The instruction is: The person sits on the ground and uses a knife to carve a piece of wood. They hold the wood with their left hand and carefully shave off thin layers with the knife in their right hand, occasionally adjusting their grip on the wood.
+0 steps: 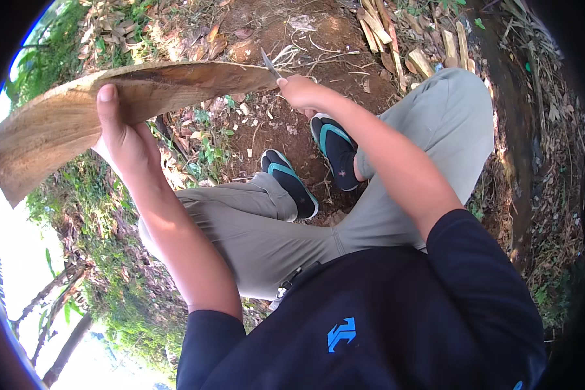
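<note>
A long, pale brown strip of dried plant sheath or bark (52, 123) stretches from the left edge to the middle, wide at its left end and narrowing rightward. My left hand (129, 140) is closed round its lower edge, thumb pressed on the near face and the other fingers hidden behind. At the narrow end my right hand (301, 94) is closed round a knife, whose handle is hidden in my fist. The thin metal blade (268, 63) points up and left, close by the strip's tip; whether it touches cannot be told.
My sandalled feet (289, 179) rest on bare brown soil, knees bent to both sides. Split wood pieces (422, 64) lie at the far right. Dry leaves and wood chips litter the ground, and green plants (97, 201) grow at left. A dark log (517, 162) runs along the right.
</note>
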Available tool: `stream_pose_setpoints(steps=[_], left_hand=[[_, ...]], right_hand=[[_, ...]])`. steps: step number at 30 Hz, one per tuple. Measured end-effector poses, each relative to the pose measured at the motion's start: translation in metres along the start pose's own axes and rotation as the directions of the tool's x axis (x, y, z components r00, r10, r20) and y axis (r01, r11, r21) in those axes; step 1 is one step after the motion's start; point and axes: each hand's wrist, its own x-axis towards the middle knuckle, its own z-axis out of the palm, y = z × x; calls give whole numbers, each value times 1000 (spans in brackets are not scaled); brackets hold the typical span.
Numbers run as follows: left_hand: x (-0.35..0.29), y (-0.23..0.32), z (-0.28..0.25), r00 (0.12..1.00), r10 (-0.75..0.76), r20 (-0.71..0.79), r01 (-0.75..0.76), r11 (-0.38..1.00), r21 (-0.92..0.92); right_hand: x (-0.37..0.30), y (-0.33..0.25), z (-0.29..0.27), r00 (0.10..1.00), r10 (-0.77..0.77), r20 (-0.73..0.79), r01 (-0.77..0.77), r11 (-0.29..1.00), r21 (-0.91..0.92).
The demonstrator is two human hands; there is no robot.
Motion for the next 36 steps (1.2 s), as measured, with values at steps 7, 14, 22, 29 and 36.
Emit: stream_pose_setpoints(steps=[7, 14, 22, 29, 36], left_hand=[[5, 4, -10, 999, -23, -48, 17, 992, -126], [5, 7, -3, 997, -33, -75, 23, 991, -129], [-5, 9, 7, 999, -13, -32, 10, 998, -68], [-2, 5, -2, 998, 11, -57, -15, 997, -72], [0, 8, 2, 999, 16, -51, -19, 998, -68]], right_hand=[[-34, -18, 32, 923, -236, -305, 184, 965, -190], [-30, -5, 22, 880, -288, -377, 144, 919, -366], [-6, 28, 19, 898, -242, -367, 89, 917, -388], [-45, -32, 26, 895, -276, -351, 133, 915, -381], [6, 28, 20, 907, -213, -365, 55, 915, -399]])
